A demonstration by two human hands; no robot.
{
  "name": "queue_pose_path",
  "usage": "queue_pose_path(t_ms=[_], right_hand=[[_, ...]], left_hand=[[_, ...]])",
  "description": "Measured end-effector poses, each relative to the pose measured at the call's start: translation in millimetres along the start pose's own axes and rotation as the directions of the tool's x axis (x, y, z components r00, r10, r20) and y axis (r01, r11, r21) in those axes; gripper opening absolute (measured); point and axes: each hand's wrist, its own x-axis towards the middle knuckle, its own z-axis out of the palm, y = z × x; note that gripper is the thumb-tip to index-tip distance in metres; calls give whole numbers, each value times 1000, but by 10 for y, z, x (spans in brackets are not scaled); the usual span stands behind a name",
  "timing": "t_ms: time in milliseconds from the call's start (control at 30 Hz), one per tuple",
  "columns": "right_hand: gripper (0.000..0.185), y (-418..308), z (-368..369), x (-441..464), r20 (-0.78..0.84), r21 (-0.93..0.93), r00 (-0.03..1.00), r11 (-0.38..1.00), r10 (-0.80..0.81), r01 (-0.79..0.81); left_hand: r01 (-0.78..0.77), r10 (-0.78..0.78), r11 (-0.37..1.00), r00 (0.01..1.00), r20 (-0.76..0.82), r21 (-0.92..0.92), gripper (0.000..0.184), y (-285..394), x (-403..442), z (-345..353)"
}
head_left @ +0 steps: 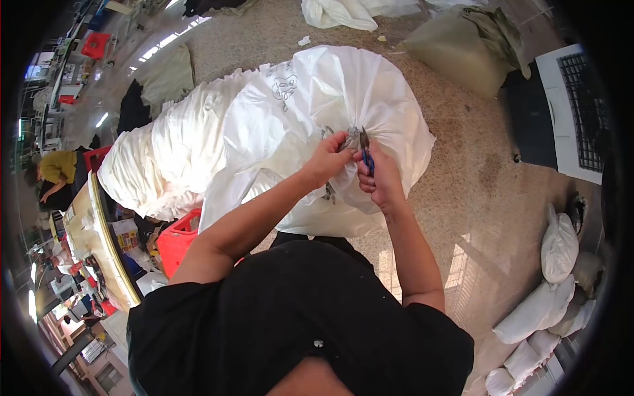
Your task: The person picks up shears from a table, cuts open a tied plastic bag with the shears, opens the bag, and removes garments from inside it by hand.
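Observation:
A big white sack [389, 86] lies in front of me, its plastic gathered into folds at the neck. A grey strip of tie [354, 140] is bunched at that neck. My left hand [328, 158] pinches the grey tie from the left side. In my right hand [383, 173] is a pair of blue-handled thread snips [366, 153], dark blades pointing up at the gathered neck. The blade tips touch or nearly touch the tie; I cannot tell which. Another grey end hangs below my left wrist.
Stacked white fabric [178, 142] adjoins the sack on the left. A red crate [177, 241] stands by my left elbow, near a worktable [99, 244]. An olive sack [462, 49] lies at the upper right; white sacks [538, 310] line the lower right. A person in yellow [58, 168] bends at far left.

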Motion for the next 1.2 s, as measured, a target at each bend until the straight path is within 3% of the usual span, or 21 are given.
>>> queue_pose_path(t_ms=[200, 367, 433, 767, 833, 1033, 1133, 1200], right_hand=[[41, -39, -79, 101, 95, 116, 988, 985, 119, -130], [39, 6, -136, 68, 88, 99, 992, 990, 91, -100], [39, 32, -181, 46, 80, 82, 992, 992, 93, -99], [40, 105, -195, -14, 25, 58, 999, 997, 44, -45], [40, 65, -187, -6, 30, 28, 999, 999, 29, -30], [39, -50, -170, 68, 99, 118, 985, 981, 142, -153], [39, 0, -200, 100, 122, 138, 980, 975, 155, -171], [39, 35, -216, 96, 119, 150, 983, 976, 143, -160]], left_hand=[[-25, 23, 996, 999, 28, 82, 26, -4, 9, -15], [7, -10, 992, 1000, 23, 129, 26, 8, 4, -20], [57, -58, 998, 997, 48, 9, 27, 15, 4, -19], [76, -76, 997, 997, 2, -26, 26, 38, -22, 21], [-14, 6, 991, 999, 53, 136, 23, -7, -2, -36], [-101, 63, 928, 991, 115, 360, 20, -40, 21, -112], [-173, 151, 923, 985, 88, 345, 17, -49, -1, -43], [-122, 110, 944, 992, 57, 307, 18, -38, 3, -30]])
